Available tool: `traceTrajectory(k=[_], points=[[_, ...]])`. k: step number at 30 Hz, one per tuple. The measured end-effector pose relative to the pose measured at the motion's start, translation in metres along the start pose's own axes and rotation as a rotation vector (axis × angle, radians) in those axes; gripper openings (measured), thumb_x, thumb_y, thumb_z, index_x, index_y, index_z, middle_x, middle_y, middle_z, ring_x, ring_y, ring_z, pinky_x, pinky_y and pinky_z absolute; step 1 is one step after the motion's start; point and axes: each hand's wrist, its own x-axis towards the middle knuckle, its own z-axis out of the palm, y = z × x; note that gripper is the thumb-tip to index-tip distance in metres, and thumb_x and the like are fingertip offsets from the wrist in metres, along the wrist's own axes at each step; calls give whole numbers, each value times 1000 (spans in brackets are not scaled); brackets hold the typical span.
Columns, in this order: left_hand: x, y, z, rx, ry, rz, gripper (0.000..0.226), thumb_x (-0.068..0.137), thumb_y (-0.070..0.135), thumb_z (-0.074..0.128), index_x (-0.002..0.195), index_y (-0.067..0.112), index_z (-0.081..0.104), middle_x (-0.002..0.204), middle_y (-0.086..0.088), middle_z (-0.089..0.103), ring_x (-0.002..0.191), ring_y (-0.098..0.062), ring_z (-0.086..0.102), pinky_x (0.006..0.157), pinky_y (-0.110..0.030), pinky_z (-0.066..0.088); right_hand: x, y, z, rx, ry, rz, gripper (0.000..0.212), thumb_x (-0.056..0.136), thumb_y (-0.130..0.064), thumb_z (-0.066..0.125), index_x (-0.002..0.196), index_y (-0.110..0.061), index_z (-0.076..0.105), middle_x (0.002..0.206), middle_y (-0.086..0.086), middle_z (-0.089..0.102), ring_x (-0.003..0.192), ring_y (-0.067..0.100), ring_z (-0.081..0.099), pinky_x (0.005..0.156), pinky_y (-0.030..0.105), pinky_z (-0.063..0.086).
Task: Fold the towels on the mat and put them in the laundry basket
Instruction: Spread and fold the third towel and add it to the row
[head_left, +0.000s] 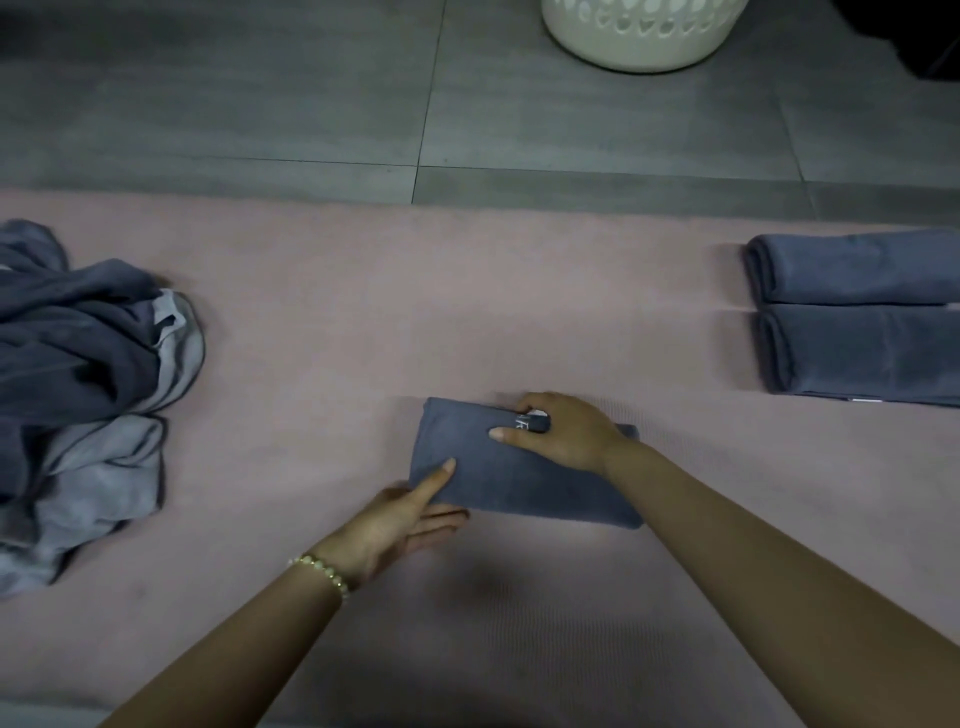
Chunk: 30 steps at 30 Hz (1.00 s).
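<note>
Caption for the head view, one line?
Left hand touches, right hand grips a folded blue towel on the pink mat; laundry basket beyond.

both bare arms reach forward; left hand (400, 525) flat with thumb out, right hand (561, 436) curled, gripping the towel (509, 480).
</note>
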Motion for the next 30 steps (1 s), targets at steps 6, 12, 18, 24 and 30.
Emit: traceTrajectory(k=[6, 12, 18, 24, 30], points=[[0, 1, 25, -281, -137, 193, 67, 64, 36, 80, 121, 12, 57, 114, -7, 69, 104, -20, 66, 84, -29, 56, -14, -7, 12, 618, 65, 94, 37, 81, -50, 66, 84, -14, 57, 83, 0, 67, 75, 11, 62, 69, 24, 50], [1, 23, 63, -152, -26, 379, 69, 66, 26, 80, 127, 15, 49, 117, -7, 67, 103, -22, 67, 90, -42, 54, -39, -14, 11, 1025, 177, 138, 31, 89, -37, 61, 101, -9, 57, 90, 2, 67, 78, 12, 65, 65, 17, 53], [-7, 62, 105, 52, -179, 476, 64, 67, 17, 81, 123, 22, 50, 112, 1, 69, 98, -14, 68, 76, -27, 57, -57, 8, -67, 917, 310, 122, 93, 73, -48, 74, 145, -26, 20, 136, -6, 37, 120, 13, 48, 89, 24, 49], [-14, 88, 185, 297, -492, 479, 63, 71, 10, 77, 125, 24, 51, 116, 2, 68, 105, -14, 65, 81, -26, 54, -106, 56, -125, 1308, 142, 81, 45, 79, -37, 62, 116, -11, 61, 108, 6, 72, 101, 17, 68, 85, 29, 55], [4, 93, 249, 464, -656, 97, 42, 82, 32, 67, 119, 15, 60, 110, -2, 70, 97, -15, 68, 87, -28, 54, -140, 130, -132, 1459, 602, 148, 46, 83, -30, 67, 121, -5, 60, 113, 10, 69, 104, 22, 66, 91, 37, 54]])
